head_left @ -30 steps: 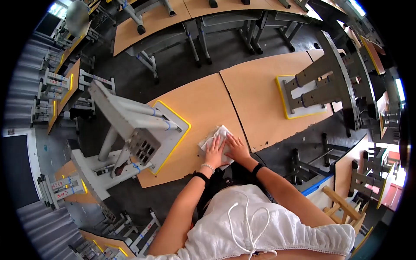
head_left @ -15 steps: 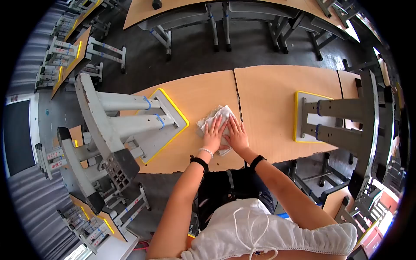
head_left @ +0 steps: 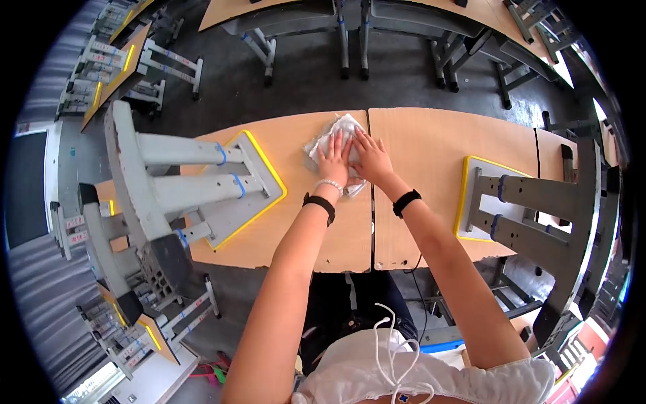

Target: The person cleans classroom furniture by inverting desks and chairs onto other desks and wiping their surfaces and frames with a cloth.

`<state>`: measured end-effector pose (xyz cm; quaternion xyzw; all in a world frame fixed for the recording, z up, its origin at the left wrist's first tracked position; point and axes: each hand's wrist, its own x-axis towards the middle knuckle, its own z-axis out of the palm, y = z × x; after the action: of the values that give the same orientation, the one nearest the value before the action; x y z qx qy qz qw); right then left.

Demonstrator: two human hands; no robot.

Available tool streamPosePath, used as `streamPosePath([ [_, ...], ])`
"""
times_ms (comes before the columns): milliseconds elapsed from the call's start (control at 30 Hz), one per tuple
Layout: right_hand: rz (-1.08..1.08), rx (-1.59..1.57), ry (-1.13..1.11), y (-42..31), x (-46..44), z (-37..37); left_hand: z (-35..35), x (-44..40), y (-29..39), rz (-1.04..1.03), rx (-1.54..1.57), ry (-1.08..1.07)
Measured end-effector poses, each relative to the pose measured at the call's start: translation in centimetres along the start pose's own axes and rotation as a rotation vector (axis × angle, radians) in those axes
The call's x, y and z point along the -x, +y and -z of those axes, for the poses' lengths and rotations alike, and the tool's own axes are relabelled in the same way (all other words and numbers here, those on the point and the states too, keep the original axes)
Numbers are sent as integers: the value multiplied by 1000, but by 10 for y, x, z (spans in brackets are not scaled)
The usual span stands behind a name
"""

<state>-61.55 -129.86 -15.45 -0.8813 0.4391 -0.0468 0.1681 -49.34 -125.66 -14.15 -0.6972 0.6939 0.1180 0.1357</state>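
A crumpled white cloth (head_left: 346, 124) lies on the wooden desktop (head_left: 323, 236), close to its far edge and just left of the seam between two desks. My left hand (head_left: 332, 163) presses flat on the cloth, fingers stretched forward and apart. Beside it, my right hand (head_left: 372, 159) also rests flat, its fingers spread over the cloth's right side and reaching toward the seam. Neither hand grips the cloth; both palms face down. Part of the cloth is hidden under them.
An upturned stool (head_left: 259, 178) with a yellow-edged seat lies on the left desk. Another upturned stool (head_left: 481, 195) sits on the right desk (head_left: 431, 148), legs toward me. Beyond the dark floor (head_left: 296, 94) stands another desk row (head_left: 282, 15). A thin cable (head_left: 418, 289) hangs at the near edge.
Both hands and the cloth have slid forward, away from me, to near the desk's far edge. My arms are stretched out further, and the view has shifted slightly.
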Motion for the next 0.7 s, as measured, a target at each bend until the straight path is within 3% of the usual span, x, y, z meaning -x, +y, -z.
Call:
streamPosePath([
  [167, 3, 53, -52, -17, 36, -3, -14, 37, 22, 58, -41, -53],
  [333, 68, -36, -168, -41, 121, -5, -48, 131, 38, -28, 105, 4],
  [467, 132, -30, -448, -69, 179, -2, -54, 209, 20, -182, 261, -48],
  [600, 222, -25, -462, -97, 204, -5, -55, 249, -10, -243, 384, -107],
  [700, 233, 63, -512, -121, 190, -8, -55, 258, -20, -175, 396, -119],
])
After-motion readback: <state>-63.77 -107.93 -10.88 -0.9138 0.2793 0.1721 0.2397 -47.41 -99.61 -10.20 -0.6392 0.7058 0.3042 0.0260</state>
